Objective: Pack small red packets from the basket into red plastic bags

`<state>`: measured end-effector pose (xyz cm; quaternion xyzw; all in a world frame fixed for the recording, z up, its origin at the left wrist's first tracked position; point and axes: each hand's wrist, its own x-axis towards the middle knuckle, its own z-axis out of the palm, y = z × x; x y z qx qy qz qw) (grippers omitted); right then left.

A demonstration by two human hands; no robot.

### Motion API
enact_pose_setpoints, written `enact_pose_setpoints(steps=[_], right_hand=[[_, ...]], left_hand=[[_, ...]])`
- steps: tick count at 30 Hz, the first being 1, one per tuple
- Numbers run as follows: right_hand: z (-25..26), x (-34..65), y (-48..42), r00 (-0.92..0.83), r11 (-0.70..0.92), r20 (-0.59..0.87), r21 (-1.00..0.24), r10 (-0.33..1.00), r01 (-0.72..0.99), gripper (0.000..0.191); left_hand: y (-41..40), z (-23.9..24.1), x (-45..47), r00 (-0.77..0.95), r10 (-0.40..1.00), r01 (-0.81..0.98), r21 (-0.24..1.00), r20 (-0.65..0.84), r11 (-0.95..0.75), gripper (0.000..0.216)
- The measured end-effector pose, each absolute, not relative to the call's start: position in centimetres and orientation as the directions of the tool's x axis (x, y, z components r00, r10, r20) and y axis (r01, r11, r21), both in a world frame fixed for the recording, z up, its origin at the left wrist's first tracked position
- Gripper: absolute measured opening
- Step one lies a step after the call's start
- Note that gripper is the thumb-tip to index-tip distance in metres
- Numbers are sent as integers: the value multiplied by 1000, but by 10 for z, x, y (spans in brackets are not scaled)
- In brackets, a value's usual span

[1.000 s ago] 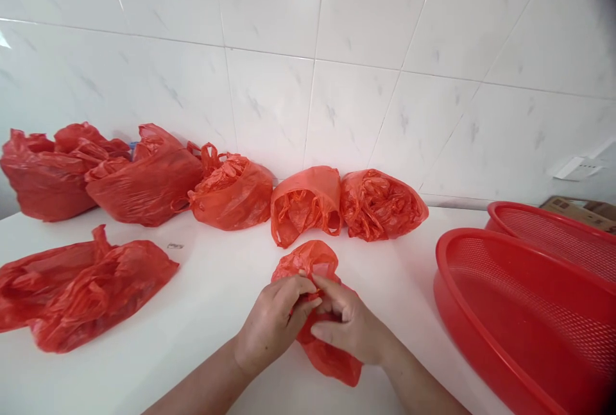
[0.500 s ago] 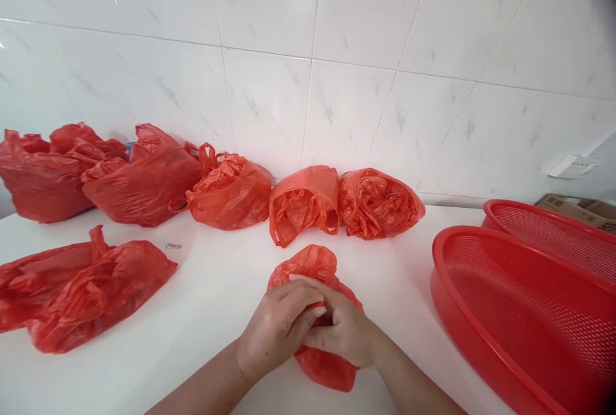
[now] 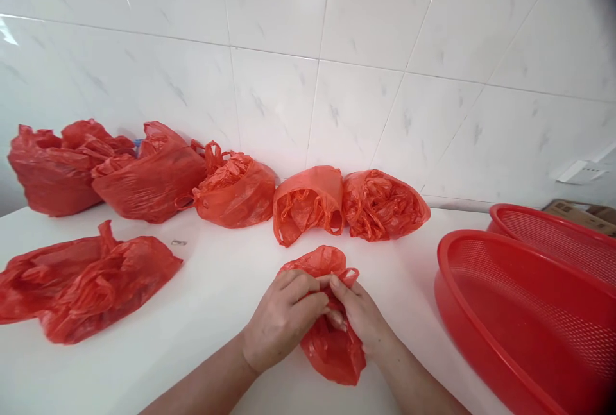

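A crumpled red plastic bag [image 3: 337, 357] lies on the white table in front of me, with both hands on it. My left hand [image 3: 291, 312] is closed on the bag's gathered plastic from the left. From the right, my right hand [image 3: 360, 312] pinches a part of the same bag between thumb and fingers, and a small loop of plastic stands up beside that thumb. The two hands nearly meet at the bag's middle, where the fingers partly hide the plastic. Whether anything is inside the bag I cannot tell.
Several stuffed red plastic bags [image 3: 235, 194] stand in a row along the tiled wall. Another red bag [image 3: 110, 287] lies flatter at the left. Two red mesh baskets [image 3: 452, 287] are at the right, a cardboard box [image 3: 577, 213] behind them. A small clear scrap [image 3: 178, 242] lies left of centre.
My hands have moved slightly apart from their overlapped hold. A loop of the bag now shows by my right thumb, and more of the bag's lower part is visible. The view has shifted slightly.
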<state>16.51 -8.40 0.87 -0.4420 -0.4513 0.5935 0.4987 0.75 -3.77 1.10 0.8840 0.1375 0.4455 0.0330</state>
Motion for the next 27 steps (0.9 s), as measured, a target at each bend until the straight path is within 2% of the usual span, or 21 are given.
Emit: enact_pose_setpoints(steps=[4,8,11,14,17,20,23,27], right_hand=[[15,169,-88,-136,-61,-40,-985,990,-161,53],[19,176,-90,-283,12,45,-993,958,-114,53],[19,177,-89,-434,101,125,-992,892,-78,47],[15,174,-88,-513,94,157,-985,844,-146,43],[8,172,-86,-495,1,151,-957,856,-291,35],[4,173,-86,-450,-94,99,-917,888,-387,30],[6,175,-86,-380,-85,49,-941,924,-328,30],[12,176,-84,-286,-12,36,-986,958,-166,35]], left_hand=[[-32,11,5,470,434,280,336,769,-899,12],[-26,10,3,438,603,340,499,667,-798,15],[-25,8,4,420,649,351,547,634,-760,18],[-25,6,5,392,624,333,528,676,-781,15],[-29,6,6,472,564,217,531,677,-819,15],[-34,7,8,569,600,112,670,562,-734,12],[-37,6,9,583,681,121,782,443,-612,15],[-36,4,10,519,756,200,803,399,-562,19]])
